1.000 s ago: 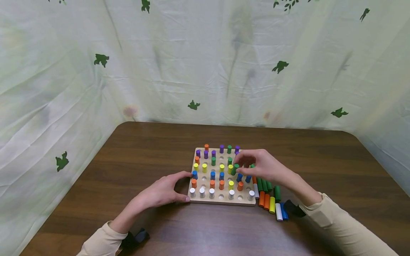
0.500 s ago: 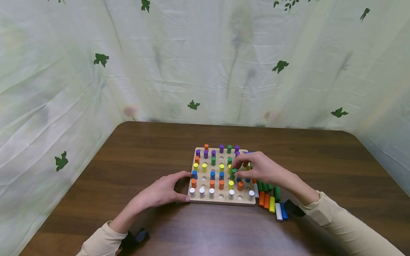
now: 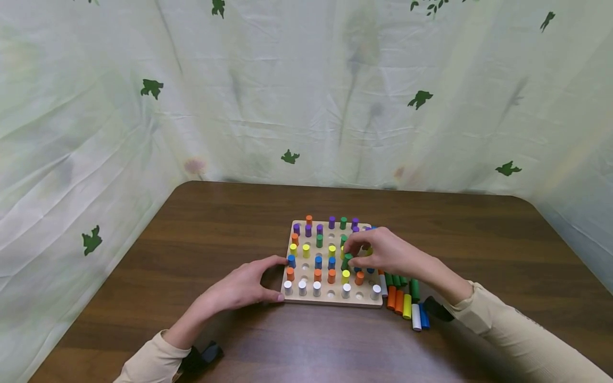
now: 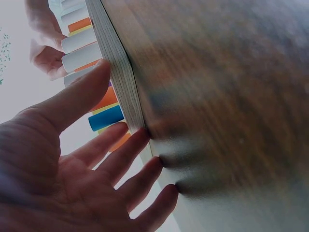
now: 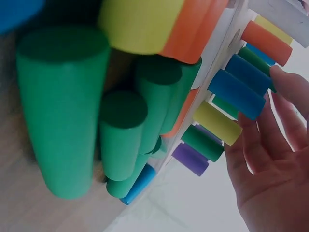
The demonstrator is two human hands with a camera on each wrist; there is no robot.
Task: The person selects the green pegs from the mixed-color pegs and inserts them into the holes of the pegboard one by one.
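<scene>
A wooden pegboard lies on the table, with rows of white, orange, blue, yellow, green and purple pegs standing in its holes. Over its right half, my right hand pinches a green peg between thumb and fingertips. That peg stands upright among the blue and yellow pegs; its lower end overlaps the board. My left hand rests against the board's left side, thumb at the front corner. In the left wrist view, the fingers of the left hand are extended along the edge, close to a blue peg.
Loose pegs lie right of the board: several green, two orange, a yellow, a white and a blue one. The brown table reaches back to a pale curtain with leaf shapes.
My right hand has moved slightly left and down with the green peg, bringing it lower over the board. My left hand has stayed at the board's edge.
</scene>
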